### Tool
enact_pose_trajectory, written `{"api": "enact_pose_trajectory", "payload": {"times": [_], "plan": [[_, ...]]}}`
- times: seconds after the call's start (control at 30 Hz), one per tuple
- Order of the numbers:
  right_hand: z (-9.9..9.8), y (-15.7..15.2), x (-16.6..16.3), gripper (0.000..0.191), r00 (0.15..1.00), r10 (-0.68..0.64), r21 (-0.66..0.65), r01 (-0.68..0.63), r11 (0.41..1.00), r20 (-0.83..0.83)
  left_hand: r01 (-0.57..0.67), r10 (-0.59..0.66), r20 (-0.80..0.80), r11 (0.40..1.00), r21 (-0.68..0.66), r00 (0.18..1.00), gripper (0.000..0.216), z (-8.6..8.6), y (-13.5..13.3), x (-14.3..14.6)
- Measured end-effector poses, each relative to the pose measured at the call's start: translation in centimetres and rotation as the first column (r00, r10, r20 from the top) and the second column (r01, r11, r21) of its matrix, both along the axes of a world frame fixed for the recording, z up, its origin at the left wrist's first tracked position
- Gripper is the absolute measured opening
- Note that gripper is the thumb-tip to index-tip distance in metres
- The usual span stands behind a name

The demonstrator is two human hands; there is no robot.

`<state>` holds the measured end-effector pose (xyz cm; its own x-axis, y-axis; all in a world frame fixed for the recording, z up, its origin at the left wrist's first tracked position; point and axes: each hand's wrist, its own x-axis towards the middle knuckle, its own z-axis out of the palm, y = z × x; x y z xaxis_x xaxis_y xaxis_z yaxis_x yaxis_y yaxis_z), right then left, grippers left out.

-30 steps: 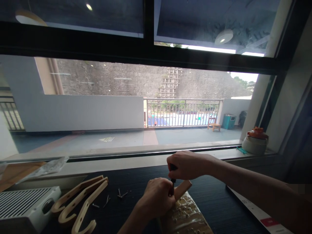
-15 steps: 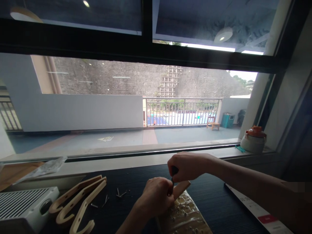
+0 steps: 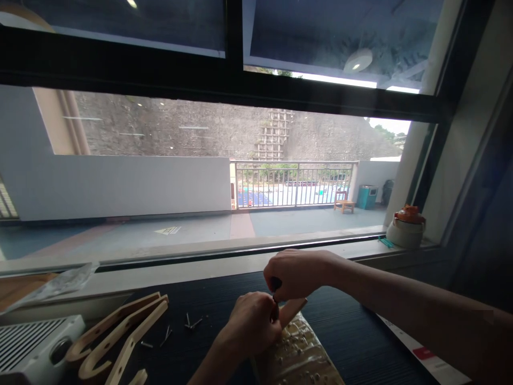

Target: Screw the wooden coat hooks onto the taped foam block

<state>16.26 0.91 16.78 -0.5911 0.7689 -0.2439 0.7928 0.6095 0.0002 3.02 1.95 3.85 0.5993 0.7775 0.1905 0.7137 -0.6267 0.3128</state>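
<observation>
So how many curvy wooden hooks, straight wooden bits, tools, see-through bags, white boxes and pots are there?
Curved pale wooden hook pieces: 3
Straight pale wooden piece: 1
Dark-handled tool: 1
Clear plastic bags: 2
White ribbed box: 1
Round white pot with orange lid: 1
Total: 9

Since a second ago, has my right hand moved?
No. The right hand stays on the tool over the wooden piece; both slid left with the jar, so the camera turned.
</observation>
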Motion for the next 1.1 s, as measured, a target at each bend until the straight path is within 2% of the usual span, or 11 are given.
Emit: {"api": "enact_pose_trajectory", "payload": {"times": [0.2, 0.43, 0.63, 0.83, 1.1], "plan": [[-1.3, 1.1, 0.4, 0.031, 0.990, -0.132, 0.001, 0.132, 0.991, -0.052, 0.005, -0.005, 0.004, 1.000, -0.024, 1.000, 0.017, -0.1, 0.1, -0.1], [-1.3, 0.7, 0.6, 0.030, 0.990, -0.104, 0.008, 0.106, 0.994, -0.091, 0.003, -0.003, 0.013, 1.000, -0.003, 1.000, 0.020, -0.3, 0.3, -0.1], [-1.5, 0.5, 1.2, 0.029, 0.984, -0.136, -0.026, 0.134, 0.991, -0.117, 0.006, -0.006, -0.003, 1.000, 0.001, 1.000, 0.019, 0.1, -0.1, -0.2], [-1.2, 0.5, 0.9, 0.032, 0.993, -0.053, 0.001, 0.053, 0.999, -0.105, -0.004, 0.004, -0.027, 1.000, -0.010, 1.000, 0.021, 0.7, -0.5, -0.1], [-1.3, 1.0, 0.7, 0.026, 0.992, 0.024, -0.007, -0.025, 1.000, -0.126, -0.043, 0.040, -0.079, 0.998, -0.035, 0.996, 0.024, 1.1, -0.6, -0.1]]}}
